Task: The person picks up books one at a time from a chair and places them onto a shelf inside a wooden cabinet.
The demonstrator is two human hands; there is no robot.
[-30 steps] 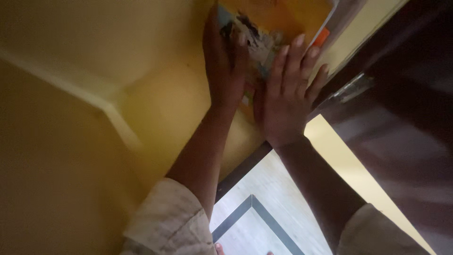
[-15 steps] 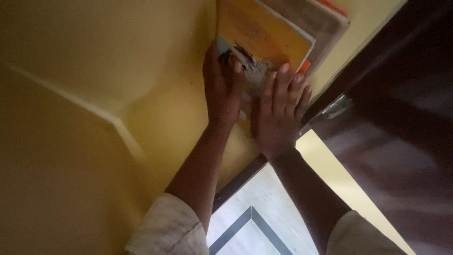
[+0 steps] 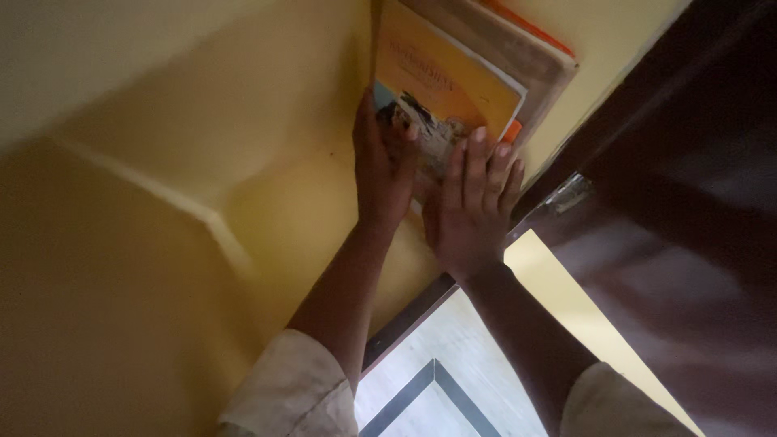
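A yellow book (image 3: 441, 77) with a picture on its cover lies flat against the yellow wall (image 3: 202, 121), on top of a brown folder (image 3: 530, 65) and an orange sheet (image 3: 526, 24). My left hand (image 3: 382, 174) grips the book's lower left edge, thumb over the picture. My right hand (image 3: 468, 212) presses flat on the lower cover, fingers spread and pointing up. Both arms reach up from pale rolled sleeves (image 3: 291, 388).
A dark brown door (image 3: 672, 162) with a metal hinge (image 3: 566, 193) stands close on the right. A raised ledge (image 3: 194, 210) runs across the wall at the left. Pale floor tiles (image 3: 461, 340) with a dark inlaid line show below between my arms.
The stack and both hands sit lower in the view, so more of the book and the folder behind it shows. My right fingers have drawn closer together.
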